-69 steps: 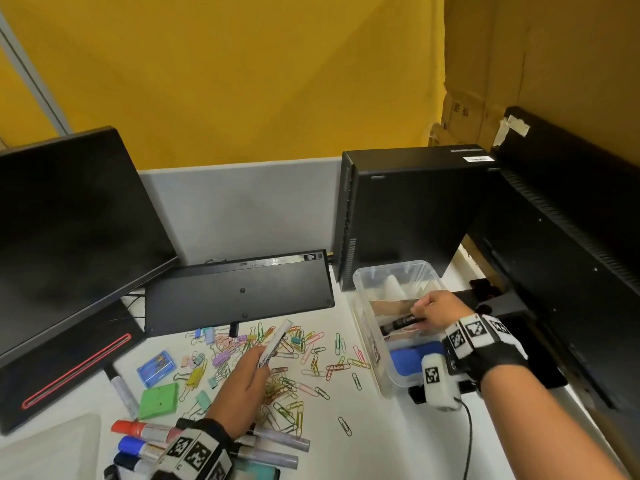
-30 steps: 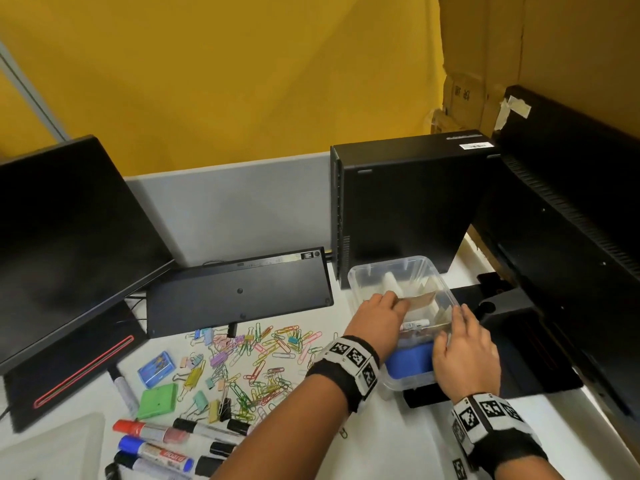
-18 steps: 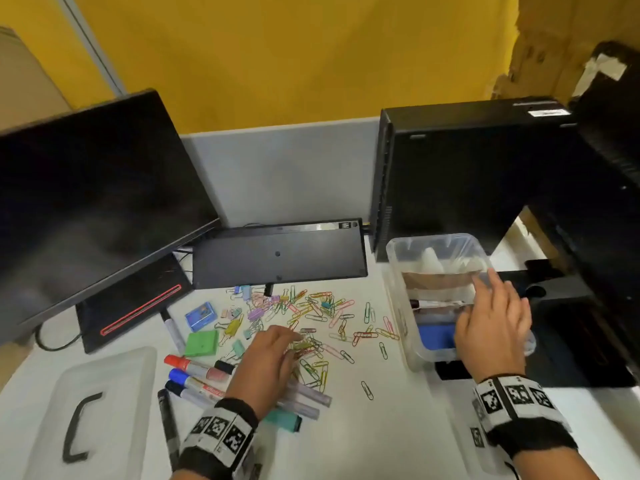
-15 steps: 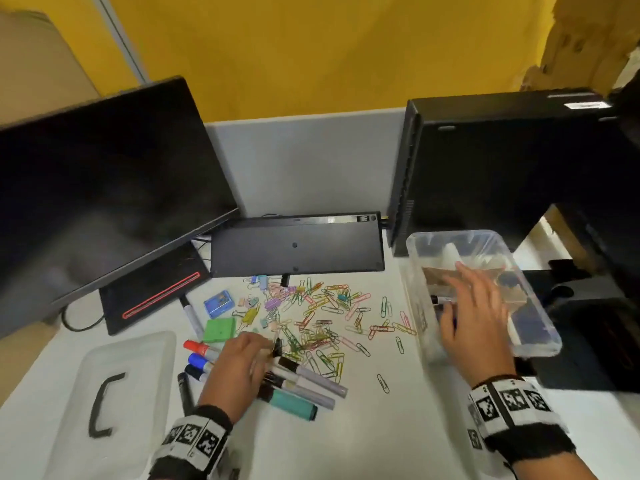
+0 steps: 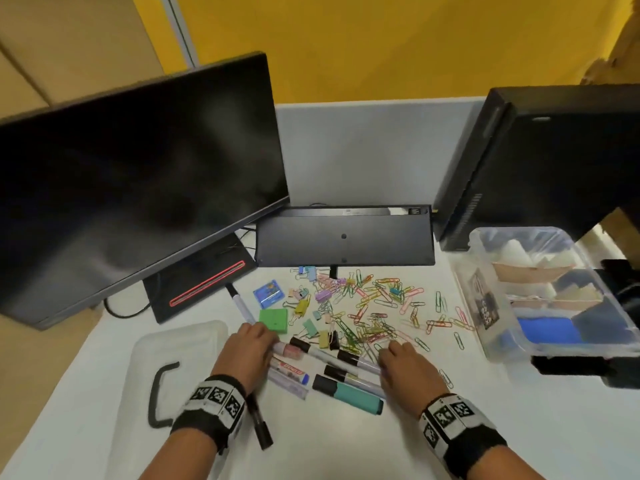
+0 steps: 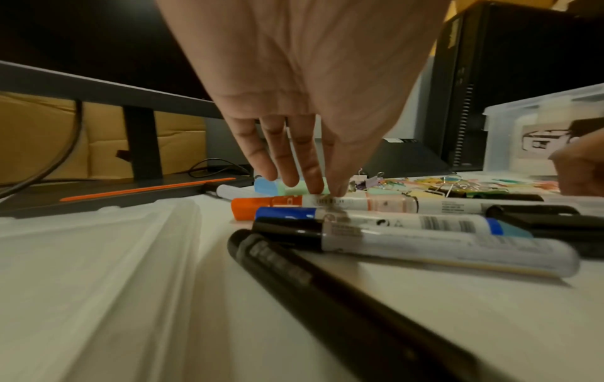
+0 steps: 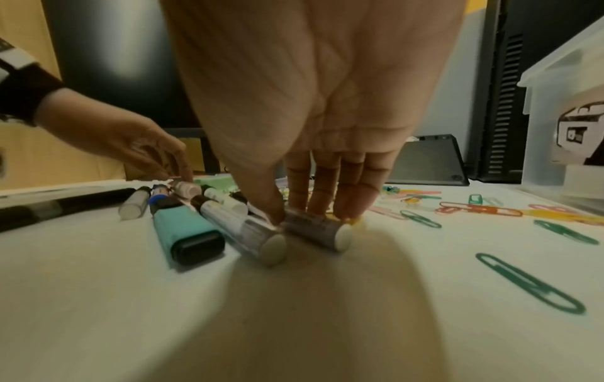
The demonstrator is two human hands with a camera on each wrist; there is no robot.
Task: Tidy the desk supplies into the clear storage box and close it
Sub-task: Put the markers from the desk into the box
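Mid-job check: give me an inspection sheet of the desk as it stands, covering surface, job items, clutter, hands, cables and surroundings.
Surface: white desk, no spills seen.
Job's things: clear storage box open at right, partly filled; its lid lies flat at left, handle up; markers and a teal highlighter lie bunched between the hands.
Clutter: coloured paper clips and binder clips scattered; green block; small blue box.
Hands: left hand touches the red-capped marker; right hand pinches a marker's end.
Cables: black cable under the monitor.
Surroundings: monitor, keyboard on edge, computer tower.
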